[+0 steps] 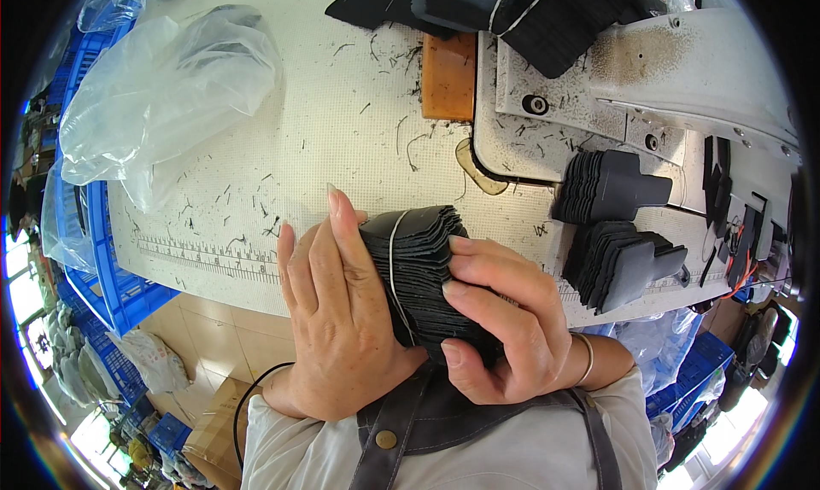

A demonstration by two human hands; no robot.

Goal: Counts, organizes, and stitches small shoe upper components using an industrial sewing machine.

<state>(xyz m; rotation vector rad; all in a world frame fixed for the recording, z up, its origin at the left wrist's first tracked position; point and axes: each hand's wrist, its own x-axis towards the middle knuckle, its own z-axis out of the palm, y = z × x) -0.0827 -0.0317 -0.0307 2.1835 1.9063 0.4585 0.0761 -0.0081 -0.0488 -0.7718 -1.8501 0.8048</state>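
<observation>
Cannot make out inside of crumpled clear bag [171, 106] at far left, thumb of left hand [335, 319], or lower end of black stack [418, 268], partly covered by right hand [517, 319] and merging with dark apron [465, 426]. Found left hand straight-fingered along black stack's left side, clasping it jointly with right hand, set by bent fingers and thumb on right edge, above near edge of white table [325, 106]. Noted black stack as many thin layers, wavy along right edge, bound by pale band [392, 272], with two tabbed black piles [619, 264] farther right
</observation>
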